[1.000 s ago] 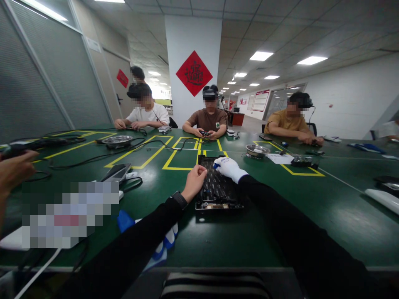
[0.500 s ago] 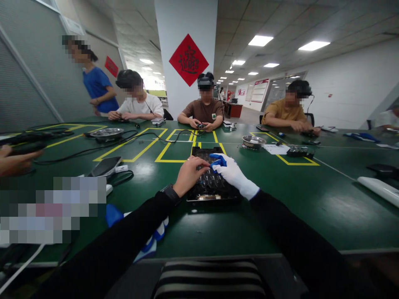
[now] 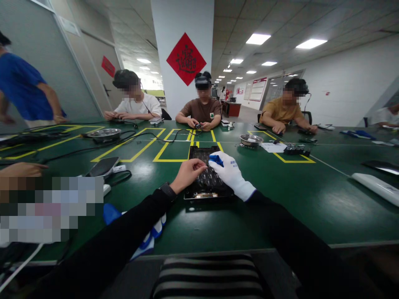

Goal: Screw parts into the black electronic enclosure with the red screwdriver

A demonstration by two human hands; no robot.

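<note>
A black tray-like case (image 3: 208,182) with shiny, film-like contents lies on the green table in front of me. Over its left half is my left hand (image 3: 188,172), bare and wearing a wristwatch (image 3: 168,191), its thumb and fingers pinched together. What is between those fingertips, if anything, is too small to make out. My right hand (image 3: 227,169), in a white glove with blue fingertips, is curled above the right half of the case. The gloved fingers are pressed together close to the left fingertips, and they hide whatever they may hold.
A blue and white glove (image 3: 152,232) lies beside my left forearm. Further left are a black phone-like device (image 3: 105,167) and cables. Metal bowls (image 3: 251,140) and black parts (image 3: 296,150) stand beyond the case. Several people sit around the table (image 3: 299,203); another person's hand (image 3: 23,171) is at the left edge.
My two hands have drawn slightly apart, and the right gloved fingers have curled in. The standing person in blue has moved left. The view has shifted a little.
</note>
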